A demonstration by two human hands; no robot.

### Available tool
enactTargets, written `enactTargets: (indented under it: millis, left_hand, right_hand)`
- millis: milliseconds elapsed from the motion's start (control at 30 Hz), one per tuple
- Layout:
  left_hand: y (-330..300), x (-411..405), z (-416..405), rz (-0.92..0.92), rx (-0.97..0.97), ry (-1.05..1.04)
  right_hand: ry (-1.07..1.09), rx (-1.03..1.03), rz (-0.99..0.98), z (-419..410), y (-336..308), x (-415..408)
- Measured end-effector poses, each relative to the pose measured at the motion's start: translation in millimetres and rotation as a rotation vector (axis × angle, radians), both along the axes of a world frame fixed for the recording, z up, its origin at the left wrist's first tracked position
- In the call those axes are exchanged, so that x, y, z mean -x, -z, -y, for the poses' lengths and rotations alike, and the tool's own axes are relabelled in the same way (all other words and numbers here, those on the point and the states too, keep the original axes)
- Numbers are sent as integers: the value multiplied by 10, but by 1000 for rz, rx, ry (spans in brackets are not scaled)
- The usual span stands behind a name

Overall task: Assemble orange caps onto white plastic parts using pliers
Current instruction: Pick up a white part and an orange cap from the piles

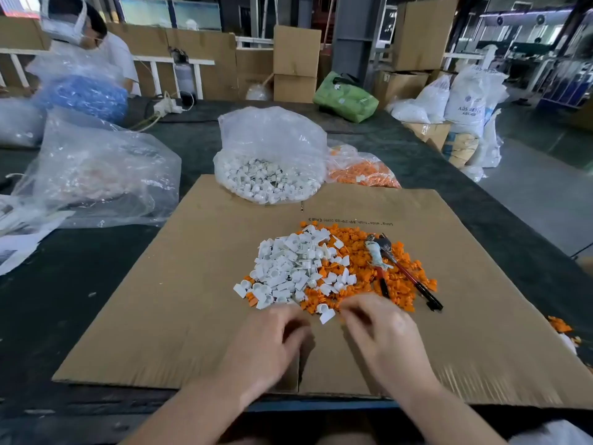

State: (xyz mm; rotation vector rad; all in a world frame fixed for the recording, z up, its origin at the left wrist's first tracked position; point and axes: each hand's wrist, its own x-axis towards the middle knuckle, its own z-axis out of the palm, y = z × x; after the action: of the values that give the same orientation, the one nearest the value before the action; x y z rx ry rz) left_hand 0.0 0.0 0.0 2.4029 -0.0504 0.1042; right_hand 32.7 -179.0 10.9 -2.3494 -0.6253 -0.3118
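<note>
Surface: dark tabletop (96, 316) is seen covered in the middle by a flattened sheet of brown cardboard (192, 284).
Left hand (272, 345): it is held low over the near cardboard, fingers curled inward; whether anything is pinched cannot be told, as the fingers are blurred.
Right hand (382, 332): it is held beside the left, fingertips drawn together at the pile's near edge; what, if anything, is gripped cannot be told.
White plastic parts (288, 264): a loose heap is spread on the cardboard just beyond the hands, on the left side of the pile.
Orange caps (362, 268): these are heaped against and under the white ones, on the right side.
Pliers (398, 271): they are laid on the orange heap, untouched, handles toward the person, one jaw wrapped in pale cloth.
Printed line (349, 220): small writing is seen on the cardboard, upside down; "(cm)" is legible, the rest is not.
Clear bag (269, 155): white parts are held in it at the far cardboard edge.
Second bag (362, 168): orange caps are held in it, just right of the first.
Sack (468, 104): "ABS RESIN" is printed on it, far right.
</note>
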Motion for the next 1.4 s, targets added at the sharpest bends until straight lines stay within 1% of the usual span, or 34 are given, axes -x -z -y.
enactTargets:
  millis: [33, 67, 133, 267, 333, 467, 633, 800, 933, 1067, 1167, 1233, 1333, 1400]
  left_hand:
    - [-6, -93, 29, 38, -25, -18]
    - [-30, -161, 60, 58, -48, -53]
    - [-18, -291, 140, 87, -99, -71]
    - [94, -408, 205, 88, -206, -104]
    - [126, -449, 221, 112, -238, -117]
    - [149, -532, 233, 125, -267, -88]
    - [144, -588, 215, 131, -271, -67]
    - [127, -613, 186, 113, -289, -2]
    - [113, -632, 170, 107, -281, -7]
    - [111, -641, 186, 144, -301, -7]
    - [131, -654, 202, 192, -293, -41]
    - [119, -656, 205, 221, -214, -81]
    - [56, -678, 205, 261, -95, -147]
    - [-7, -703, 210, 252, 63, -184]
  right_hand:
    - [52, 0, 34, -29, -8, -148]
    - [104, 39, 27, -68, -66, -233]
    - [187, 184, 7, -125, -123, -441]
    - [230, 460, -5, -163, -66, -597]
    - [231, 543, 23, -182, -65, -641]
    - [216, 611, 11, -217, -68, -692]
    - [166, 635, 55, -253, -61, -733]
    - [111, 655, 20, -263, -85, -746]
    - [122, 589, 14, -252, -77, -777]
    - [138, 483, 76, -214, -32, -754]
    - [119, 354, 117, -224, -21, -700]
    - [122, 211, 87, -240, -35, -667]
    - [127, -12, -24, -254, -58, -659]
    - [122, -148, -120, -262, -72, -661]
